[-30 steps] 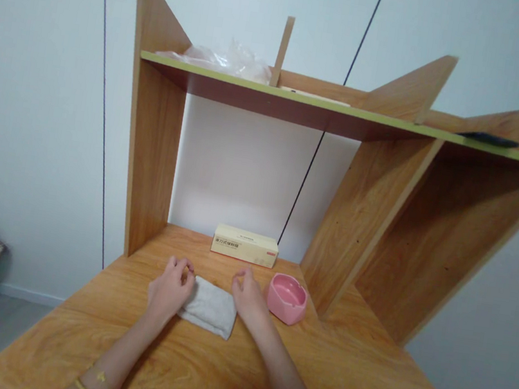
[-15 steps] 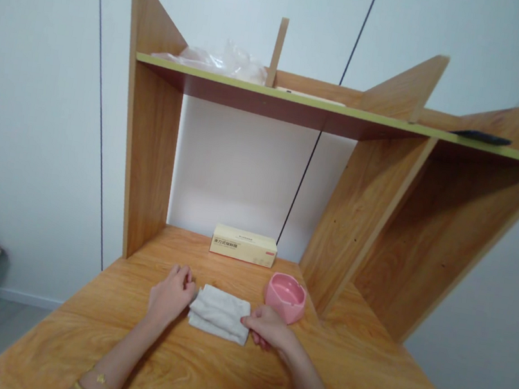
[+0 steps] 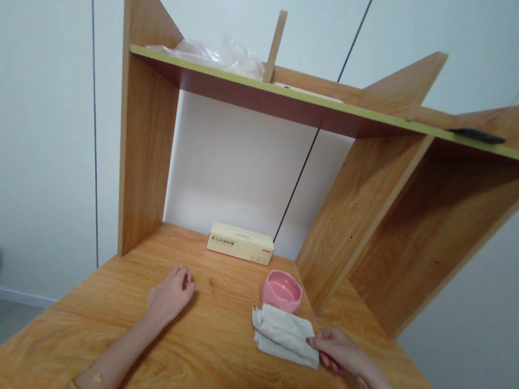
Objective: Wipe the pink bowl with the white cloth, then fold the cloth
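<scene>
A folded light grey cloth [image 3: 284, 336] is pinched at its right edge by my right hand [image 3: 338, 350]. The cloth is in front of the pink ashtray [image 3: 282, 291] and covers its lower front edge from view; whether the two touch I cannot tell. My left hand [image 3: 171, 295] rests on the wooden desk to the left, its fingers curled inward with nothing visible in them.
A cream cardboard box [image 3: 241, 244] lies at the back of the desk [image 3: 194, 367]. Upright wooden panels [image 3: 356, 215] hold a shelf [image 3: 237, 81] above, which carries a clear plastic bag [image 3: 217, 53] and a flat dark object [image 3: 477, 135].
My right hand has moved to the right, taking the folded cloth from between my hands to in front of the ashtray. My left hand has stayed in about the same place.
</scene>
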The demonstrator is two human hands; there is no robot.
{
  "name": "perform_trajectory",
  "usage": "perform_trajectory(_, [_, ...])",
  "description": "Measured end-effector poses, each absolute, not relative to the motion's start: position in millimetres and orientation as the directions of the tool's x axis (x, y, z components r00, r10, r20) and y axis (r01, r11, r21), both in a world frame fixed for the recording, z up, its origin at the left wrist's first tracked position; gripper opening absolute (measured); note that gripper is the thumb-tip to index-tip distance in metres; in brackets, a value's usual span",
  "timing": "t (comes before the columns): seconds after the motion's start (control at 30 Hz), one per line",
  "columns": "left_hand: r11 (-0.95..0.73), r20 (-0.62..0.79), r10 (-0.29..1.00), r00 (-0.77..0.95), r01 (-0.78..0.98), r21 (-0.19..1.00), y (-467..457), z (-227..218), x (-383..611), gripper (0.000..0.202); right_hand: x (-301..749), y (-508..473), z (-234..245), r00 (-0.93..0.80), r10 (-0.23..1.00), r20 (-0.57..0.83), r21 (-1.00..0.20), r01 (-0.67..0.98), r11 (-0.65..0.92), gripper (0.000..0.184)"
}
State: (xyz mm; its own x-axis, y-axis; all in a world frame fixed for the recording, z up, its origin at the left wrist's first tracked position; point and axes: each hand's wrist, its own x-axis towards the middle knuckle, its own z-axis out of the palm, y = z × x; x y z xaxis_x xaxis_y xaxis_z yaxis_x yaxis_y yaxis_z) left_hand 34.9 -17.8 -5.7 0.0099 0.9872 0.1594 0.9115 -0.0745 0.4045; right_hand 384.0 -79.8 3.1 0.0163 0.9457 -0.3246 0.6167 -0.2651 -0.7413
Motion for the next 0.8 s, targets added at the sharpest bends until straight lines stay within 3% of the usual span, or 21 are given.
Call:
perform_trajectory(0.23, [-0.075,0.16,0.987,0.005,0.898,0.433,-16.9,-7.8,34.2,0.014,381.8,-77.1,0.2,0.138,0.961,-0.239,-0.667,0.695,-0.266,0.038])
perform_trajectory(0.37, [-0.105,0.18,0.983,0.023,0.883,0.458,-15.8,-10.9,34.5,0.013,379.5,-72.0,9.2,0.257,0.961,-0.101,-0.58,0.77,-0.267,0.036])
perform_trajectory(0.47, [-0.156,0.219,0.974,0.056,0.869,0.47,-15.6,-12.7,35.6,0.013,352.9,-69.6,17.2,0.29,0.956,0.031,-0.542,0.809,-0.228,0.021])
perform_trajectory(0.53, [-0.199,0.254,0.964,0.084,0.86,0.47,-16.2,-12.9,36.7,0.013,320.3,-70.4,19.8,0.226,0.969,0.103,-0.537,0.832,-0.137,0.012])
perform_trajectory(0.7, [-0.337,0.341,0.921,0.191,0.829,0.446,-18.6,-11.9,39.0,0.017,236.9,-77.5,11.2,-0.19,0.958,0.214,-0.459,0.846,0.27,0.021])
perform_trajectory(0.8, [-0.411,0.365,0.895,0.256,0.791,0.453,-18.5,-13.2,39.8,0.027,213.0,-82.7,0.0,-0.291,0.928,0.234,-0.376,0.853,0.363,0.024])
